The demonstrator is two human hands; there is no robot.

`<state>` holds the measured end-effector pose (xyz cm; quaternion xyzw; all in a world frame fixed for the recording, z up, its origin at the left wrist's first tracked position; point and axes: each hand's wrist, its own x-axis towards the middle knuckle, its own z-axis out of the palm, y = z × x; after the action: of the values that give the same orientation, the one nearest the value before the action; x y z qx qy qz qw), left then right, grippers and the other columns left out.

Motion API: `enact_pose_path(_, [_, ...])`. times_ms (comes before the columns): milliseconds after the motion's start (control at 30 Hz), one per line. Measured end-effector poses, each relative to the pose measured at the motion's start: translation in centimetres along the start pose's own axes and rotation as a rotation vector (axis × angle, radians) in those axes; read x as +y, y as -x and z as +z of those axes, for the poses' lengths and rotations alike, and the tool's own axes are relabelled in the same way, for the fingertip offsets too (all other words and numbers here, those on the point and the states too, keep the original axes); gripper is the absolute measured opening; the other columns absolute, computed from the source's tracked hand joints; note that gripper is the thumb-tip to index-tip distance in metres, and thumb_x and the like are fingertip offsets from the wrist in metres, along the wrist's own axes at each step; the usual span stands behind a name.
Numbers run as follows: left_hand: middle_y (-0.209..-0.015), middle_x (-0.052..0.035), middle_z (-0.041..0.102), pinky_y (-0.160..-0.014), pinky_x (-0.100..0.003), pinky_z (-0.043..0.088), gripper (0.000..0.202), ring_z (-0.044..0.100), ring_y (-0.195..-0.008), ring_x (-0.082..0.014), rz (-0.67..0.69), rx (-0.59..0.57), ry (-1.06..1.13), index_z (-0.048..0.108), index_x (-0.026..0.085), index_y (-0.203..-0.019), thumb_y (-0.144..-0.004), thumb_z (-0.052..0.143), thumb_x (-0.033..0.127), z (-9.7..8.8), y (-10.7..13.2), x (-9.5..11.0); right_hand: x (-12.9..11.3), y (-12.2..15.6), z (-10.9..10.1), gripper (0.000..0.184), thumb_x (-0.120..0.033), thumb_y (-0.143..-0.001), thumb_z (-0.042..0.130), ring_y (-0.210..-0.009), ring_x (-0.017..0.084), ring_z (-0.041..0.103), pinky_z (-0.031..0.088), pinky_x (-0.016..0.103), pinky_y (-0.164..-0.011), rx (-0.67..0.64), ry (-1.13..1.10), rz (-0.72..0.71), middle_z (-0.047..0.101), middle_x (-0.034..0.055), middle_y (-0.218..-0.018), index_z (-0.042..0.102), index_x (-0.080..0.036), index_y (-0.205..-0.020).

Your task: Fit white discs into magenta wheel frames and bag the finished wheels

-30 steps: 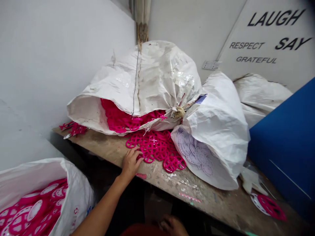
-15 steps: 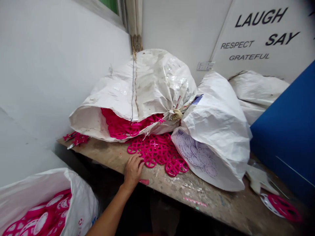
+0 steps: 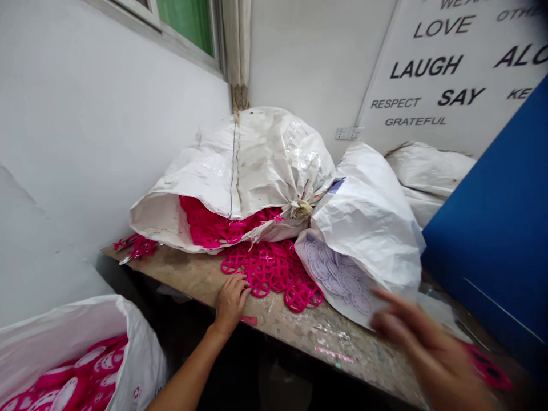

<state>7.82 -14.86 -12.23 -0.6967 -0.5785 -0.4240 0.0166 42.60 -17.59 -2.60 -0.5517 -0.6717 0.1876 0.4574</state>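
Observation:
My left hand (image 3: pixel 232 298) rests on the tabletop at the near left edge of a loose pile of pink plastic spoked rings (image 3: pixel 274 268). Its fingers lie slightly bent with the tips beside the nearest rings, and nothing shows in its grasp. Smeared by motion, my right hand (image 3: pixel 422 337) hovers over the right side of the table, in front of the mouth of a white sack (image 3: pixel 368 211). Pale lilac discs (image 3: pixel 338 274) lie inside that sack. Whether the right hand holds anything cannot be made out.
A larger white sack (image 3: pixel 261 165) lies on the worn table (image 3: pixel 188 277), its mouth showing pink parts. At lower left, another white sack (image 3: pixel 143 348) contains pink-and-white round pieces (image 3: pixel 71 371). A blue panel (image 3: pixel 492 245) borders the right side; a pink piece (image 3: pixel 490 365) lies near it.
My right hand has come into view from the lower right, in front of the lilac discs' sack. The left hand stays beside the pink rings. The camera has tilted up slightly.

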Motion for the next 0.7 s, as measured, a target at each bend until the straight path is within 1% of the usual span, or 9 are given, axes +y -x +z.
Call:
enact_pose_path(67, [-0.104,-0.0074,0.063,-0.093,-0.041,0.045,0.009,0.056,-0.105,-0.0218,0.009,-0.005,0.006,0.062,0.019,-0.085,-0.084,0.054,0.015,0.1,0.0,-0.1,-0.2,1.0,2.8,0.04,-0.051,-0.08,0.055,-0.075,0.021,0.068,0.056,0.029,-0.067,-0.158,-0.072,0.008,0.071,0.0068,-0.087,0.066,-0.027,-0.109])
enact_pose_path(100, [-0.105,-0.0075,0.063,-0.093,-0.041,0.045,0.01,0.055,-0.106,-0.0217,0.012,-0.005,0.008,0.062,0.019,-0.086,-0.084,0.053,0.015,0.1,0.0,-0.2,-0.1,1.4,4.3,0.038,-0.049,-0.081,0.055,-0.082,0.022,0.068,0.056,0.03,-0.073,-0.212,-0.097,0.012,0.071,0.0069,-0.093,0.067,-0.026,-0.108])
enact_pose_path(167, [-0.11,-0.0077,0.062,-0.097,-0.042,0.043,0.013,0.053,-0.111,-0.0219,0.02,-0.007,0.014,0.062,0.019,-0.093,-0.085,0.053,0.016,0.0,0.1,-0.3,0.7,2.1,7.3,0.035,-0.047,-0.083,0.054,-0.093,0.024,0.066,0.053,0.034,-0.083,-0.231,-0.112,0.009,0.07,0.0075,-0.103,0.069,-0.024,-0.105])
enact_pose_path(200, [-0.113,-0.0077,0.062,-0.1,-0.043,0.042,0.016,0.051,-0.114,-0.022,0.029,-0.008,0.018,0.062,0.019,-0.098,-0.085,0.052,0.016,0.0,0.1,-0.3,1.2,2.4,8.5,0.035,-0.046,-0.083,0.053,-0.097,0.025,0.065,0.053,0.036,-0.085,-0.228,-0.114,0.008,0.069,0.0079,-0.106,0.069,-0.023,-0.105])
enact_pose_path(267, [-0.117,-0.0075,0.06,-0.103,-0.044,0.039,0.023,0.048,-0.119,-0.0223,0.051,0.002,0.019,0.06,0.021,-0.106,-0.086,0.051,0.016,-0.2,0.2,-0.2,2.4,3.0,10.0,0.035,-0.045,-0.085,0.051,-0.096,0.026,0.065,0.053,0.038,-0.084,-0.219,-0.121,0.016,0.069,0.0088,-0.108,0.068,-0.022,-0.107])
enact_pose_path(333, [-0.118,-0.0074,0.059,-0.103,-0.045,0.038,0.025,0.047,-0.119,-0.0228,0.067,0.024,0.006,0.059,0.021,-0.109,-0.086,0.05,0.016,-0.3,0.2,0.1,3.4,3.5,10.6,0.035,-0.044,-0.085,0.05,-0.093,0.026,0.066,0.054,0.038,-0.082,-0.203,-0.117,0.029,0.069,0.0093,-0.107,0.068,-0.022,-0.106])
enact_pose_path(433, [-0.116,-0.0073,0.06,-0.101,-0.046,0.038,0.023,0.048,-0.115,-0.0233,0.085,0.034,-0.018,0.059,0.021,-0.108,-0.086,0.052,0.017,0.0,-0.5,1.1,4.1,3.9,10.7,0.035,-0.043,-0.085,0.05,-0.092,0.026,0.067,0.054,0.039,-0.082,-0.193,-0.093,0.037,0.07,0.0089,-0.104,0.068,-0.021,-0.104])
enact_pose_path(567, [-0.116,-0.0077,0.06,-0.098,-0.047,0.038,0.018,0.048,-0.113,-0.0244,0.079,-0.006,-0.051,0.061,0.02,-0.102,-0.084,0.056,0.018,1.0,-2.2,2.7,4.1,4.0,10.8,0.034,-0.043,-0.086,0.049,-0.091,0.025,0.067,0.054,0.038,-0.082,-0.196,-0.073,0.037,0.07,0.0081,-0.103,0.069,-0.021,-0.103])
enact_pose_path(700, [-0.117,-0.0068,0.059,-0.097,-0.047,0.037,0.01,0.046,-0.113,-0.026,0.056,-0.068,-0.107,0.062,0.02,-0.09,-0.081,0.06,0.017,2.1,-3.1,3.2,4.1,3.9,10.9,0.031,-0.04,-0.087,0.049,-0.091,0.023,0.067,0.055,0.035,-0.082,-0.204,-0.068,0.01,0.071,0.0071,-0.101,0.069,-0.022,-0.102])
